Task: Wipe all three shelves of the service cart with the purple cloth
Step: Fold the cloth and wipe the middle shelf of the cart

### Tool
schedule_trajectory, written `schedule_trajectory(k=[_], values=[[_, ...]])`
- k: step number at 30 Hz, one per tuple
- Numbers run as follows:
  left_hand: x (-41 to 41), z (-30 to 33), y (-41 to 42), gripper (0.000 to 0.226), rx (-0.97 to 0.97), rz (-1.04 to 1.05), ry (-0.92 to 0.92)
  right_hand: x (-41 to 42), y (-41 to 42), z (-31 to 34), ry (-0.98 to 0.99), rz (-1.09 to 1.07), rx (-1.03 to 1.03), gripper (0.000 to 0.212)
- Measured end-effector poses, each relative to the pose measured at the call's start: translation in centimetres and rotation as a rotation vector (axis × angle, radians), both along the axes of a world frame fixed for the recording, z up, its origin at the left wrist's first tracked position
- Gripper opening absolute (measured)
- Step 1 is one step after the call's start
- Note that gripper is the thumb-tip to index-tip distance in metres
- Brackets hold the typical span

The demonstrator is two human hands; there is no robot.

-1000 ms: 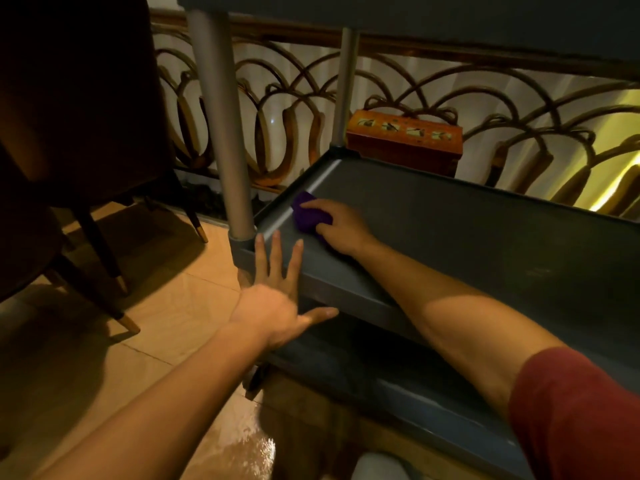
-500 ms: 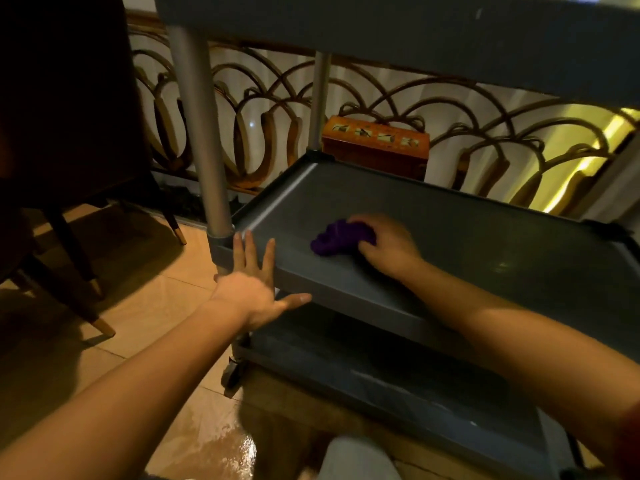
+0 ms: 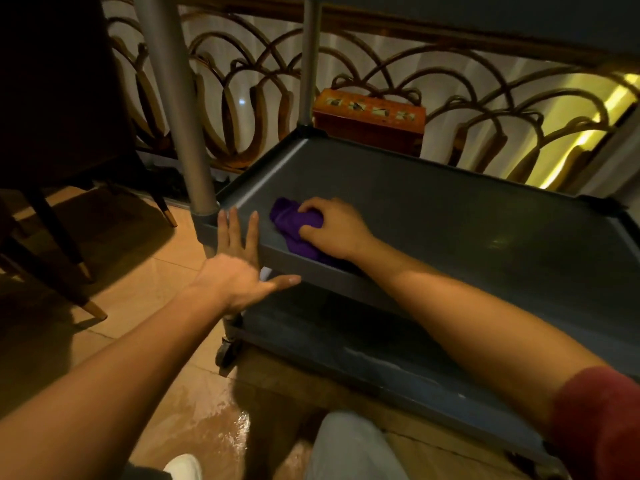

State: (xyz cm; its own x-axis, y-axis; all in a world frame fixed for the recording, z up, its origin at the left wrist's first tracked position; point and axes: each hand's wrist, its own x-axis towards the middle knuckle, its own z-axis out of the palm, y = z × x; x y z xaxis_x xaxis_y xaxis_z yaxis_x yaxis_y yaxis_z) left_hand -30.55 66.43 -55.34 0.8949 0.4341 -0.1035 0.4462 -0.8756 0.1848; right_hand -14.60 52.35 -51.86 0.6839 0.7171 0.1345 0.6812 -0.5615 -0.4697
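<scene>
Item: crumpled purple cloth [image 3: 298, 225], bunched under the clenched right hand [image 3: 334, 228] at the near-left corner of the dark grey plastic middle shelf [image 3: 467, 216]. Left hand [image 3: 235, 275] splayed, nothing grasped, at the shelf edge. Step judged: middle-shelf wiping. Next required: strokes carried rightward.

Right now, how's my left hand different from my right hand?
The left hand is open, fingers spread, holding nothing; the right hand is curled on the purple cloth. The left hand sits at the middle shelf's front edge, while the right hand is inside the shelf, near its left end. Both arms are bare at the forearm.
</scene>
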Motion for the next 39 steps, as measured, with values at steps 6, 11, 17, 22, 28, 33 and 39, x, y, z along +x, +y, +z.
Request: schedule_trajectory(k=[6, 11, 17, 22, 28, 33, 39], values=[[0.2, 0.1, 0.3, 0.142, 0.071, 0.017, 0.029, -3.4, 4.0, -0.3, -0.135, 0.009, -0.048, 0.059], [1.1, 1.6, -1.7, 0.137, 0.21, 0.144, 0.193, -2.5, -0.1, 0.7, -0.136, 0.023, -0.24, 0.04], [0.7, 2.9, -2.5, 0.135, 0.233, 0.207, 0.25, -0.7, -11.7, 1.3, -0.115, -0.138, -0.357, 0.031], [0.7, 3.0, -2.8, 0.134, 0.239, 0.193, 0.252, 0.9, -25.5, 1.8, -0.107, -0.408, -0.514, 0.034], [2.4, 4.9, -5.3, 0.129, 0.14, -0.008, 0.16, -0.4, -26.6, 3.2, -0.077, -0.483, -0.254, 0.039], [5.2, 3.9, -12.5, 0.14, -0.08, -0.175, 0.006, -2.8, -14.3, 3.3, -0.062, -0.333, -0.158, 0.048], [5.5, 1.3, -11.8, 0.137, 0.09, -0.174, 0.11, -2.3, -17.4, 1.7, -0.078, -0.397, -0.357, 0.048]])
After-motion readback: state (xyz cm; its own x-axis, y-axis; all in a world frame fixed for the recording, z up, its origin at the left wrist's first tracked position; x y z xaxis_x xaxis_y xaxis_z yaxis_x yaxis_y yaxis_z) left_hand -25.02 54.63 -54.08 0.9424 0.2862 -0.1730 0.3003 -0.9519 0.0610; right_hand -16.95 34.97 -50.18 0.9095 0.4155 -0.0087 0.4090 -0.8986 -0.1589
